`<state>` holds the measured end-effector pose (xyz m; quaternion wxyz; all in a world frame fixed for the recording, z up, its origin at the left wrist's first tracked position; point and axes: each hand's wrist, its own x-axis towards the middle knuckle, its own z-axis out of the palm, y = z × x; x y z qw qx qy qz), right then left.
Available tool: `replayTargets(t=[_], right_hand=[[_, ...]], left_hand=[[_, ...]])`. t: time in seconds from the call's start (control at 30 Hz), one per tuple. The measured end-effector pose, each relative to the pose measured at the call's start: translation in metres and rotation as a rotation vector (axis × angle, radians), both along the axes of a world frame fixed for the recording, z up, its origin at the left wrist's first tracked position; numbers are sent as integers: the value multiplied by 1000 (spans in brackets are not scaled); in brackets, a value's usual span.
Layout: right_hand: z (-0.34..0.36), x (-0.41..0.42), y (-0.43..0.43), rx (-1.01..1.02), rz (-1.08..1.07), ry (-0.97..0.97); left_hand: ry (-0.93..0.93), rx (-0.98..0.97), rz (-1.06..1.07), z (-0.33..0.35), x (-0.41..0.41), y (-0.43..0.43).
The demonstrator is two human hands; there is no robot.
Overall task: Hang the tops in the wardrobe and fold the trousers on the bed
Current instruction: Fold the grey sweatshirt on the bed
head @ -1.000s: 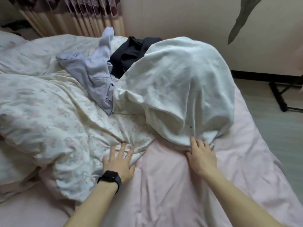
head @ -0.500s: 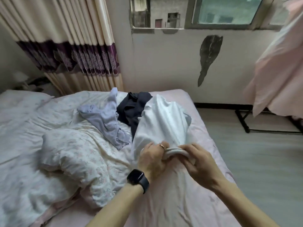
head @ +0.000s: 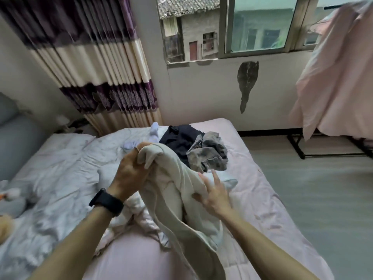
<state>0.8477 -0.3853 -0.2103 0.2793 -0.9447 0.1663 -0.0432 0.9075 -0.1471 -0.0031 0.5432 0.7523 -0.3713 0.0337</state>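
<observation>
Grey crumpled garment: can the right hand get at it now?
Probably yes: the right hand is open against the cream garment, and the grey garment lies uncovered on the bed just beyond its fingertips.

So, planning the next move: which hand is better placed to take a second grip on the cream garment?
Likely the right hand: its fingers lie straight and spread on the cream garment, while the left hand grips its top end.

soft, dim daylight enters through the window at the upper right of the frame. shadows lie faint in the folds on the bed. motion blur smears the curtain at upper left and the lower left corner. wide-angle distortion bends the edges.
</observation>
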Motion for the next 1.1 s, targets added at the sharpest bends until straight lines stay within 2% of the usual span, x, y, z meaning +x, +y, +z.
replayTargets(t=[0.07, 0.13, 0.2, 0.23, 0.3, 0.33, 0.43, 0.5, 0.57, 0.63, 0.7, 0.77, 0.87, 0.97, 1.03, 1.1], right_hand=[[-1, 1, 11, 29, 87, 7], [1, -9, 15, 71, 116, 35], [1, -31, 16, 51, 174, 60], [2, -42, 17, 30, 220, 64], [9, -59, 22, 44, 305, 57], [16, -65, 28, 54, 344, 53], [39, -77, 43, 64, 424, 27], [58, -84, 49, 111, 437, -43], [72, -94, 43, 230, 385, -145], [76, -106, 25, 376, 268, -295], [72, -122, -1, 340, 210, -348], [57, -141, -22, 234, 212, -157], [30, -167, -37, 332, 244, 128], [37, -169, -48, 280, 245, 213], [62, -155, -60, 217, 162, 121], [98, -136, -64, 271, 79, -9]], left_hand=[[54, 69, 143, -14, -3, 31], [197, 175, 415, -38, -3, 63], [330, 454, 710, -64, -15, 99], [368, 601, 789, -77, -24, 111], [371, 832, 769, -96, -45, 112], [312, 891, 705, -101, -55, 101], [27, 1057, 313, -112, -88, 31], [-6, 1151, 128, -114, -100, -14], [45, 1129, 120, -107, -102, -41], [71, 997, 187, -100, -102, -50], [76, 859, 178, -91, -102, -51], [116, 677, 126, -77, -104, -53], [102, 484, 57, -53, -100, -52], [79, 547, 159, -38, -83, -40], [110, 625, 275, -37, -72, -24], [144, 664, 319, -39, -72, -13]])
